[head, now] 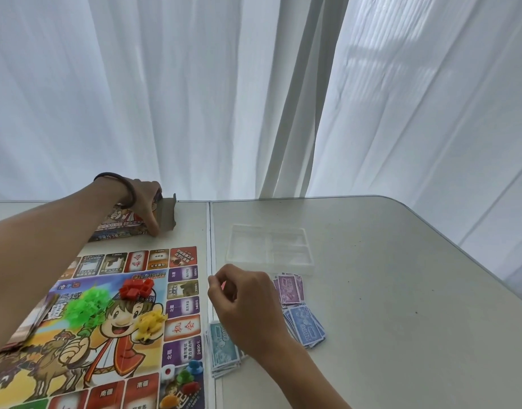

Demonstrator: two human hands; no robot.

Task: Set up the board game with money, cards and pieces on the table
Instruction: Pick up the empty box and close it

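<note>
Game board (pixel 181 326) is laid out flat on the left half of the pale table (pixel 386 290), printed side up, with a cartoon kid in the middle. A heap of green houses (pixel 85 308) is piled on the artwork, a smaller clump of red houses (pixel 135 287) is parked just above and to the right of it, and a bunch of yellow pieces (pixel 150 323) is dropped beside the cartoon face. Down near the board's lower right corner a white die (pixel 167 373) is set next to a little cluster of coloured pawns (pixel 185 378). The game box (pixel 121 225) is lying past the board's far edge, and its right end is gripped by the left hand (pixel 146 202), thumb pointing down, right beside an open cardboard flap (pixel 166 215); a dark band (pixel 127 187) is worn on that wrist. The money is stacked just off the board's right edge: purple notes (pixel 290 289) farthest back, blue notes (pixel 305 326) fanned a bit below them, teal notes (pixel 224 349) nearest the board. The right hand (pixel 248 305) is held over those stacks with the fingers curled in and thumb and forefinger pinched close; a sliver of pink is seen there, but whether anything is actually held can't be told. A clear plastic tray (pixel 309 265) is sat just behind the purple notes. White curtains (pixel 194 98) are hung behind the table.
</note>
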